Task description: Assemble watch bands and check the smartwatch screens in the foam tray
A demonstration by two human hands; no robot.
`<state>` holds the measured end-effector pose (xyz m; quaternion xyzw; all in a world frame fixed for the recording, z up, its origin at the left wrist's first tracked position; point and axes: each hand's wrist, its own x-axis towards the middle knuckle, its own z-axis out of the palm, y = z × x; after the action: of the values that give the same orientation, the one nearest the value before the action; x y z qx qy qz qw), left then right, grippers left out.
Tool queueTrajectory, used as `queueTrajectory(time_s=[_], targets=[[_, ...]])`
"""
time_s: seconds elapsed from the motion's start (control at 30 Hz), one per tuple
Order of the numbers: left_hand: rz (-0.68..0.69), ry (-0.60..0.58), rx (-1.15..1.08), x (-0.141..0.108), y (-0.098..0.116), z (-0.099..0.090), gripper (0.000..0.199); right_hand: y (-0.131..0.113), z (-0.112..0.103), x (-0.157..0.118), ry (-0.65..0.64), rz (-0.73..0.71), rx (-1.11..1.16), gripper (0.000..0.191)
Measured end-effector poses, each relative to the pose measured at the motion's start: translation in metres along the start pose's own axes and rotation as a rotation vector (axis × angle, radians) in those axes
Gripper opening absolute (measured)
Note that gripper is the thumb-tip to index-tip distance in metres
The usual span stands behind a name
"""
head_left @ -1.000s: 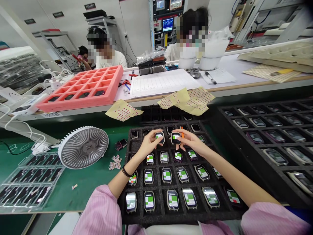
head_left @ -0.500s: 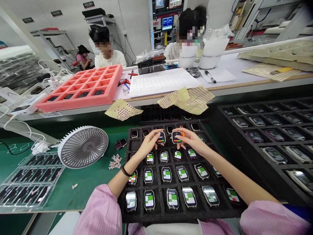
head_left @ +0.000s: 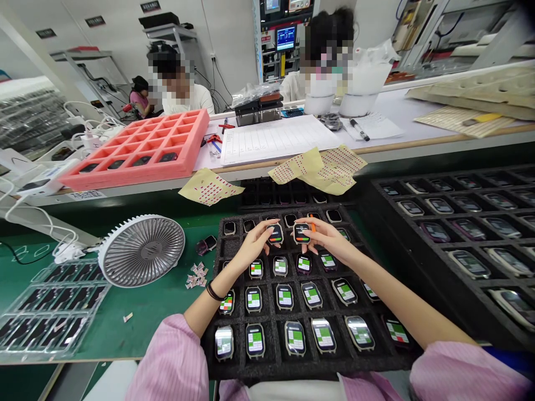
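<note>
A smartwatch [head_left: 276, 232] with a lit screen is in the fingers of my left hand [head_left: 258, 243], thumb across its face. A second lit smartwatch [head_left: 300, 229] is gripped by my right hand [head_left: 325, 236], its thumb also over the screen. An orange piece [head_left: 312, 225] shows beside the right-hand watch. Both watches are held side by side over the far rows of a black foam tray [head_left: 271, 356]. Several more watches, such as the watch [head_left: 285, 297] in a middle row, sit in its compartments, many showing green and white screens.
Right of me stands another black tray [head_left: 426, 245] of watches. On the left are a white fan [head_left: 150, 250], small paper slips [head_left: 197, 277] and a clear plastic tray [head_left: 54, 306]. The shelf ahead carries a pink foam tray [head_left: 137, 142] and yellow sticker sheets [head_left: 320, 169]. Co-workers sit beyond.
My right thumb has shifted slightly on its watch, and that watch's screen shows somewhat different content. Both hands otherwise stay in place.
</note>
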<state>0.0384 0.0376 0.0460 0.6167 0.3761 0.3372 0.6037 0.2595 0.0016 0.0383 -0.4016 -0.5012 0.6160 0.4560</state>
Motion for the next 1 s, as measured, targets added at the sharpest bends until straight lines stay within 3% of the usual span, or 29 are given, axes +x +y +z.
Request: queueTrajectory(time_s=[0.17, 0.33, 0.47, 0.63, 0.73, 1.0], targets=[[0.03, -0.172, -0.164, -0.006, 0.011, -0.005, 0.061, -0.006, -0.003, -0.003, -0.075, -0.007, 0.029, 0.059], [0.036, -0.294, -0.312, -0.014, 0.018, -0.011, 0.07, -0.011, -0.005, -0.006, -0.135, -0.02, 0.079, 0.06], [0.084, -0.259, -0.22, -0.014, 0.019, -0.011, 0.065, -0.009, -0.002, -0.005, -0.12, -0.042, 0.044, 0.059], [0.119, -0.141, -0.004, -0.009, 0.013, -0.008, 0.058, -0.005, 0.006, -0.006, -0.081, -0.036, -0.046, 0.057], [0.139, -0.077, 0.017, -0.006, 0.008, -0.005, 0.053, -0.005, 0.009, -0.007, -0.076, -0.039, -0.058, 0.052], [0.102, -0.067, 0.061, -0.007, 0.01, -0.001, 0.047, 0.002, 0.007, -0.002, -0.092, -0.069, -0.067, 0.051]])
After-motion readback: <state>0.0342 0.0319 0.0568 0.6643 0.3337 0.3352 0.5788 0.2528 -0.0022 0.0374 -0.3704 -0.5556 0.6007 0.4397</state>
